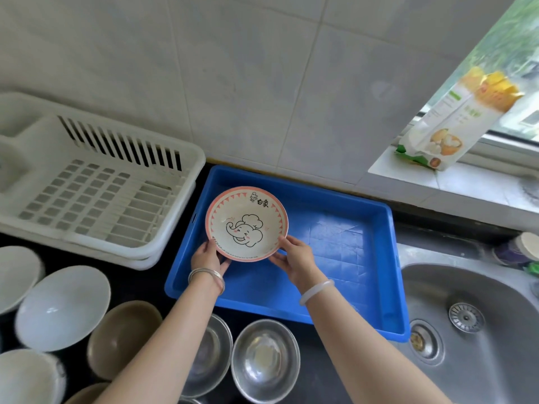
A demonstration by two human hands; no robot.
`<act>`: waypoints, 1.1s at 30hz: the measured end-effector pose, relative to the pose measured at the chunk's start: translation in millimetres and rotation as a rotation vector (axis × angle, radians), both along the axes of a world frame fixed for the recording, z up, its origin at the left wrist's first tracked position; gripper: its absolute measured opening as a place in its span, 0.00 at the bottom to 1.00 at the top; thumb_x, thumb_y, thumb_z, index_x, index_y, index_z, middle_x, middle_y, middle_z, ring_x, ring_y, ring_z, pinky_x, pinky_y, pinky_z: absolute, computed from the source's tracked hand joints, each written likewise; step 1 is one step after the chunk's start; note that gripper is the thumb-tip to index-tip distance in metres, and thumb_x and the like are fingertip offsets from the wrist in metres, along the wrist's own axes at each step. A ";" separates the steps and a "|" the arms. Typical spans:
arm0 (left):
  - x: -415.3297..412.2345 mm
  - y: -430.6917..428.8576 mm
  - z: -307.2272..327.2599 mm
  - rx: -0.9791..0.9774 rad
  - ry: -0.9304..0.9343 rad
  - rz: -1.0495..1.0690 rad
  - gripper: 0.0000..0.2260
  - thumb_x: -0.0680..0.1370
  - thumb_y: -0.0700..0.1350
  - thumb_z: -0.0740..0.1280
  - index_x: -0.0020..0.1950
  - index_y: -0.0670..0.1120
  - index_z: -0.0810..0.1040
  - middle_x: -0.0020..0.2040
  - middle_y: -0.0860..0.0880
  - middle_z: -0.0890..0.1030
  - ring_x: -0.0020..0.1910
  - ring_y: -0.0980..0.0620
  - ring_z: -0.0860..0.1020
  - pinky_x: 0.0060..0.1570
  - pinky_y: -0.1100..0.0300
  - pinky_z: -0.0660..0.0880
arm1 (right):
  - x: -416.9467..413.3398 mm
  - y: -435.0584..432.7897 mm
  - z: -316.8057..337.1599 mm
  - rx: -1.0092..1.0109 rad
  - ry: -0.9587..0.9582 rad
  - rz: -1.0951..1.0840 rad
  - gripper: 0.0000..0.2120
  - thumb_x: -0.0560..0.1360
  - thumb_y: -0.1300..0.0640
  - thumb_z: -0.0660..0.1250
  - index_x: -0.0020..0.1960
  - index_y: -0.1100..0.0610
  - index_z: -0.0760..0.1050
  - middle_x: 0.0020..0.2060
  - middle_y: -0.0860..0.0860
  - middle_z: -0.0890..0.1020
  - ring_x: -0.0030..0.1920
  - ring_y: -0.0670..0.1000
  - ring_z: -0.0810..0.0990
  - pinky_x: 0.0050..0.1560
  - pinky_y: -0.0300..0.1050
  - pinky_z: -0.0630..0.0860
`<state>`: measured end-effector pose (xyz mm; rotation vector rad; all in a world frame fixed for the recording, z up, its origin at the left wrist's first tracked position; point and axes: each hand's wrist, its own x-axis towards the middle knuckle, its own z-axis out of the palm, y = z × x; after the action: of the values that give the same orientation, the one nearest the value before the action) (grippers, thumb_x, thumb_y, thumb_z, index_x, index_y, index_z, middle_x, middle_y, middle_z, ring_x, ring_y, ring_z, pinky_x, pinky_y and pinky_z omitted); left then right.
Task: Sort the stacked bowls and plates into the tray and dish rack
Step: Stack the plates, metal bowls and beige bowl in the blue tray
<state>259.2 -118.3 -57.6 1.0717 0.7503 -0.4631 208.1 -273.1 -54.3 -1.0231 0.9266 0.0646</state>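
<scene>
Item: one shallow elephant-print dish (246, 224), pink-rimmed, held at its near edge by both hands. The left hand (207, 258) grips the lower left rim and the right hand (294, 255) the lower right, fingers curled under, the hands apart by the dish's width. Position: over the left rear part of the blue tray (350, 237), tipped so its face looks up toward the wearer; whether its far edge touches the tray floor cannot be told. Being round it has no long axis, so only the tilt matters. Judged bearing for the next move: the tray lies directly beneath and both hands are equally near it, while the white dish rack (87, 196) stands just left of the tray, on the left hand's side. Neither the tray nor the rack holds any other ware. Remaining stock on the dark counter, near side: white bowls (62, 307), three; brown bowls (124, 336), two (one cut by the frame edge); steel bowls (265, 360), two plain, perhaps a third at the bottom edge. Stack depth is not readable. Also present: one steel sink (481, 330) to the right.
</scene>
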 end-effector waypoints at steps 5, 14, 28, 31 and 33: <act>4.6 -6.7 0.3 0.003 -0.050 0.081 0.14 0.79 0.39 0.59 0.64 0.38 0.72 0.55 0.41 0.76 0.57 0.45 0.75 0.54 0.58 0.72 | 13.6 4.8 2.8 0.038 0.011 -0.032 0.11 0.80 0.61 0.61 0.61 0.62 0.73 0.48 0.56 0.82 0.42 0.55 0.83 0.34 0.42 0.82; 13.9 -9.6 0.5 -0.020 -0.068 0.092 0.13 0.79 0.39 0.60 0.63 0.38 0.73 0.54 0.43 0.76 0.53 0.48 0.75 0.54 0.58 0.72 | 22.8 8.1 1.9 0.024 0.014 -0.072 0.15 0.80 0.61 0.61 0.65 0.64 0.71 0.55 0.60 0.80 0.42 0.55 0.83 0.41 0.45 0.82; -24.2 -16.3 12.9 0.087 -0.095 -0.018 0.11 0.78 0.39 0.61 0.34 0.44 0.70 0.34 0.46 0.69 0.36 0.53 0.69 0.39 0.66 0.69 | -10.3 6.5 19.9 -0.121 -0.015 0.121 0.07 0.79 0.49 0.61 0.53 0.49 0.76 0.57 0.51 0.78 0.53 0.53 0.79 0.50 0.44 0.79; -50.1 -22.5 20.6 0.165 -0.183 -0.130 0.13 0.78 0.39 0.59 0.33 0.46 0.65 0.32 0.48 0.63 0.32 0.53 0.62 0.37 0.65 0.63 | -33.6 -1.3 30.1 -0.192 -0.019 0.123 0.12 0.80 0.51 0.59 0.61 0.54 0.72 0.57 0.53 0.77 0.52 0.54 0.79 0.50 0.45 0.78; -71.8 -30.8 30.0 0.213 -0.264 -0.229 0.06 0.77 0.39 0.59 0.41 0.46 0.70 0.34 0.49 0.67 0.34 0.53 0.65 0.40 0.63 0.65 | -56.2 -8.9 40.5 -0.240 -0.028 0.123 0.15 0.80 0.51 0.58 0.64 0.56 0.72 0.56 0.53 0.79 0.50 0.53 0.80 0.46 0.42 0.78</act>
<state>187.4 -149.1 -27.6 1.3962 0.4511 -0.4309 151.9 -282.0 -13.8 -1.3001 0.8587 0.0428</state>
